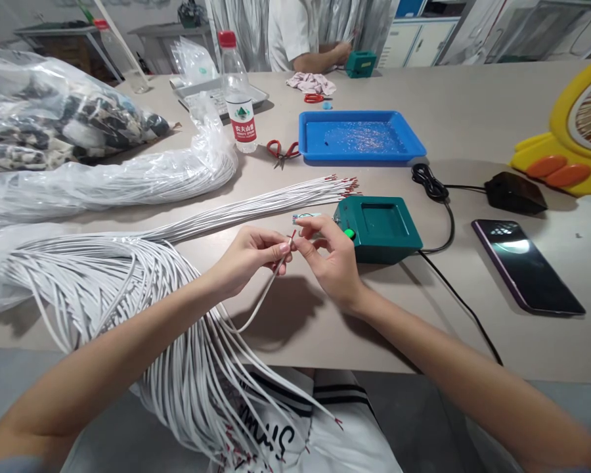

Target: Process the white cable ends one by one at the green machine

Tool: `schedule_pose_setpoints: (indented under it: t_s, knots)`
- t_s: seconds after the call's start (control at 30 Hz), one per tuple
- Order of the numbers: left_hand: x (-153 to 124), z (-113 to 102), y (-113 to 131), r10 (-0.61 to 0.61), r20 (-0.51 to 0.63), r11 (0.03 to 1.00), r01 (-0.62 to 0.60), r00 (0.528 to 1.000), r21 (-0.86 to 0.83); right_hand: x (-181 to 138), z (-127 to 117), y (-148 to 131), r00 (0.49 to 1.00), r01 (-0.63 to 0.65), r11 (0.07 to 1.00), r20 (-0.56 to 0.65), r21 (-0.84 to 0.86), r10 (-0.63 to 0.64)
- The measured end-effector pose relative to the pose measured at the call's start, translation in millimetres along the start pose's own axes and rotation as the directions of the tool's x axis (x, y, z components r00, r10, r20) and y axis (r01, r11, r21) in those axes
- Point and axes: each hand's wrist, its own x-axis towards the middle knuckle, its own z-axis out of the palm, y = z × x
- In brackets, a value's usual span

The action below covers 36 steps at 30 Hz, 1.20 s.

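My left hand (263, 253) pinches a white cable (261, 305) near its end, where a short red wire tip sticks up. Close against it, my right hand (328, 256) has its thumb and forefinger bent toward the same cable end; whether they grip it is hard to make out. Just behind my right hand stands a green box-shaped machine (381, 230) with a green button. A large bundle of white cables (177, 348) spills over the table edge onto my lap, red tips at the ends. A straighter bunch of white cables (256, 207) lies behind my left hand.
Behind the machine sits a blue tray (310, 157) with small scraps. Red-handled cutters (282, 152) and a water bottle (241, 112) stand left of it. To the right are a phone (526, 266), black adapter (516, 192) and yellow fan (561, 138). Another person (295, 39) works opposite.
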Motion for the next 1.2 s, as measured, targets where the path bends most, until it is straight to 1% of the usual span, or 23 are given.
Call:
schedule_pose_setpoints:
  t_s: [0.1,0.2,0.37,0.67,0.83,1.03,1.2]
  knots:
    - [-0.5,0.5,-0.5,-0.003,0.009,1.000,0.003,1.000,-0.005,-0.6,-0.2,0.8,0.995,0.094,0.995,-0.006,-0.035,-0.095]
    - [-1.3,0.6,-0.2,-0.012,0.002,1.000,0.012,1.000,0.008,-0.4,-0.6,0.3,0.992,0.123,0.990,-0.010,-0.064,-0.124]
    - [-1.0,1.3,1.8,-0.039,-0.028,0.999,0.039,0.999,0.004,0.2,-1.4,-1.9,0.992,0.115,0.990,-0.043,-0.082,-0.118]
    - [-1.3,1.7,2.9,-0.053,0.009,0.998,0.053,0.999,-0.034,-0.3,-1.5,-4.1,0.990,0.113,0.990,-0.073,-0.083,-0.119]
    - [-1.1,1.8,3.2,-0.047,0.017,0.998,0.048,0.999,-0.041,-0.3,-2.0,-4.7,0.994,0.095,0.991,-0.053,-0.092,-0.100]
    - [-1.5,2.4,4.8,-0.076,0.014,0.996,0.076,0.997,-0.043,0.9,-1.8,-4.4,0.988,0.136,0.985,-0.061,-0.106,-0.143]
    - [-0.5,2.2,4.2,-0.065,0.003,0.997,0.065,0.998,-0.030,-0.5,-3.3,-6.0,0.991,0.120,0.988,-0.048,-0.093,-0.125]
